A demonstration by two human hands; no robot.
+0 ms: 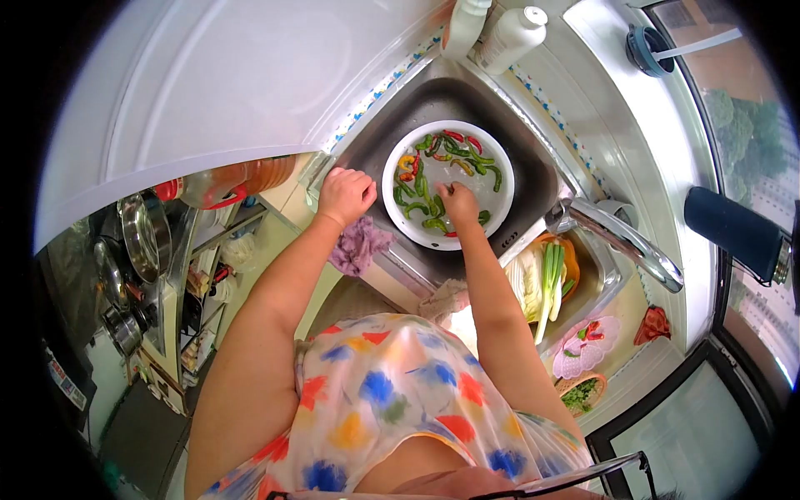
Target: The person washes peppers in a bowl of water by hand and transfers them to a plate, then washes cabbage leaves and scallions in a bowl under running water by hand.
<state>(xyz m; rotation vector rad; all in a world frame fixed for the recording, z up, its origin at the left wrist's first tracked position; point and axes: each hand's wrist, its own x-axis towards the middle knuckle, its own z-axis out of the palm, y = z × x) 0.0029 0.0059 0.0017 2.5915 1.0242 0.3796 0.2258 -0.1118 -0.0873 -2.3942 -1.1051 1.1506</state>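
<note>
A white basin (389, 200) stands in the steel sink, with green, red and yellow chili peppers (422, 179) lying in what looks like shallow water. Over the lower right part of the basin, my right hand (460, 205) is closed, fingertips pressed together. A small dark bit shows at those fingertips, too small to name. My left hand (345, 197) is curled into a fist just left of the basin, above the sink's left edge. Whatever that fist may hold is hidden. Below it hangs a purple cloth (360, 247) on the sink's front edge.
The chrome faucet (625, 242) reaches out to the right. Beside it, a smaller basin holds green onions (550, 279) and cabbage (523, 283). A pink plate (587, 354) with red pieces and a basket of greens (581, 393) stand nearby. White bottles (512, 40) line the back corner.
</note>
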